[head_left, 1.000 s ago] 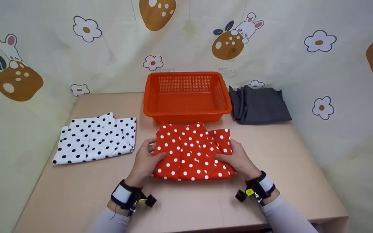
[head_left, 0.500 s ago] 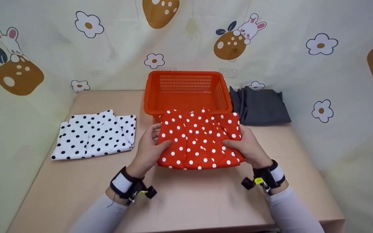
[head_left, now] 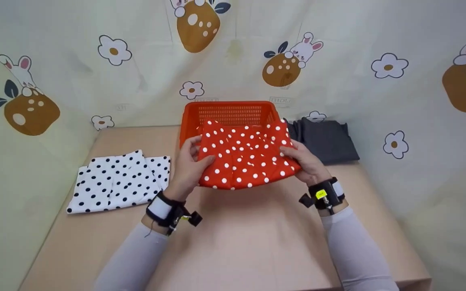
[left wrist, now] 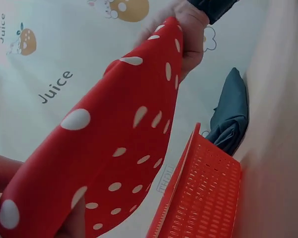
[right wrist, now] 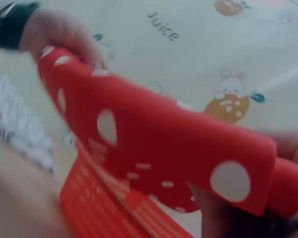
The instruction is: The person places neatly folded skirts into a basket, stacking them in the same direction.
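A folded red cloth with white dots (head_left: 247, 157) is held up off the table, partly overlapping the orange-red basket (head_left: 233, 104) in the head view. My left hand (head_left: 189, 166) grips its left edge, thumb on top and fingers underneath. On the opposite edge, my right hand (head_left: 306, 162) pinches the cloth the same way. From the left wrist, the cloth (left wrist: 134, 94) slants above the basket (left wrist: 208, 183), with the right hand (left wrist: 191, 42) at its far end. The right wrist view is blurred; there the cloth (right wrist: 154, 124) stretches toward the left hand (right wrist: 64, 32).
On the table's left lies a folded white cloth with black dots (head_left: 117, 182). A folded dark grey cloth (head_left: 328, 141) sits right of the basket. Behind the table (head_left: 241, 242) hangs a printed curtain (head_left: 144, 60) on the back and sides.
Both hands have lifted the red dotted cloth and carried it forward, from in front of the basket to over its near part. The white and grey cloths stay in place.
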Demonstrator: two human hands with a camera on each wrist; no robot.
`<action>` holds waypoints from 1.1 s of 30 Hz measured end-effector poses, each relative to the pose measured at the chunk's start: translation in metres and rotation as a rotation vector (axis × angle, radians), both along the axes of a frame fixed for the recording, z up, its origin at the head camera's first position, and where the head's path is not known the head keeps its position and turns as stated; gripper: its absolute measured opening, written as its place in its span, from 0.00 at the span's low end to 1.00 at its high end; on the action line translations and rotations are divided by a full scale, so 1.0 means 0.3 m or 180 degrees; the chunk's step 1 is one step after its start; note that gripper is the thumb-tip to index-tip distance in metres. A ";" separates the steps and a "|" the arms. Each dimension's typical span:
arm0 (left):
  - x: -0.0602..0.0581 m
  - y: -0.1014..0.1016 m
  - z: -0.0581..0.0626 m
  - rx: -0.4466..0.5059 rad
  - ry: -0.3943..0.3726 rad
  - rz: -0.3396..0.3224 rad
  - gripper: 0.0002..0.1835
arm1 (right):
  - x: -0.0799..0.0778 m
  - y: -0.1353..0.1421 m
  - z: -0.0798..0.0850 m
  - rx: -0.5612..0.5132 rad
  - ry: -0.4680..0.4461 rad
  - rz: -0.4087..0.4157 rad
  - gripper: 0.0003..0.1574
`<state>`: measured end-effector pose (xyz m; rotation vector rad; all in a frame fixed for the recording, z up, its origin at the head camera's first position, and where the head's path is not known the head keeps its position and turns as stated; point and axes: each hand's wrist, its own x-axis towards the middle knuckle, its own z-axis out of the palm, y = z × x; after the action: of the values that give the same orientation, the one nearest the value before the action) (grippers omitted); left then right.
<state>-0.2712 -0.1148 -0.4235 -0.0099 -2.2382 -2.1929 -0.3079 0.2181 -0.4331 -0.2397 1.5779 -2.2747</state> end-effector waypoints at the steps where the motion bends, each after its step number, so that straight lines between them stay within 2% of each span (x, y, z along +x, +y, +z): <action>1: -0.012 0.005 0.001 0.0052 0.0046 0.0005 0.36 | -0.008 0.004 0.000 -0.0209 -0.0064 0.0046 0.29; 4: -0.044 0.015 0.006 0.0143 0.0155 0.0072 0.35 | -0.026 0.011 0.000 -0.0676 -0.0208 0.0152 0.27; 7: -0.078 0.007 0.011 0.0189 0.0145 0.0085 0.36 | -0.045 0.002 -0.004 -0.0758 -0.0172 0.0235 0.30; 9: -0.113 -0.010 0.017 0.0291 0.0081 -0.0058 0.37 | -0.062 -0.003 -0.006 -0.0728 -0.0103 0.0294 0.34; 11: -0.154 -0.033 0.014 0.0514 0.0061 -0.0291 0.37 | -0.079 -0.005 -0.012 -0.0748 -0.0065 0.0324 0.38; 14: -0.211 -0.064 -0.003 0.0900 0.0054 -0.0601 0.39 | -0.106 -0.007 -0.032 -0.0949 -0.0082 0.0365 0.42; 17: -0.248 -0.073 -0.028 0.1187 0.0057 -0.0668 0.39 | -0.131 -0.011 -0.055 -0.1132 -0.0134 0.0252 0.46; 24: -0.315 -0.056 -0.082 0.1608 -0.0071 -0.0359 0.36 | -0.178 -0.057 -0.090 -0.1478 -0.0394 -0.0471 0.49; 26: -0.333 -0.053 -0.091 0.1637 -0.0073 -0.0254 0.35 | -0.196 -0.082 -0.091 -0.1398 -0.0302 -0.0674 0.49; 28: -0.350 -0.048 -0.094 0.1527 -0.0077 -0.0148 0.34 | -0.215 -0.104 -0.090 -0.1152 -0.0134 -0.0890 0.49; 33: -0.391 -0.011 -0.076 0.0792 0.0016 0.0060 0.32 | -0.253 -0.130 -0.083 -0.0270 0.0287 -0.1398 0.47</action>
<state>-0.3884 -0.1181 -0.4465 0.0073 -1.9380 -2.4399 -0.3837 0.1790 -0.4581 -0.0147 1.7170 -2.6977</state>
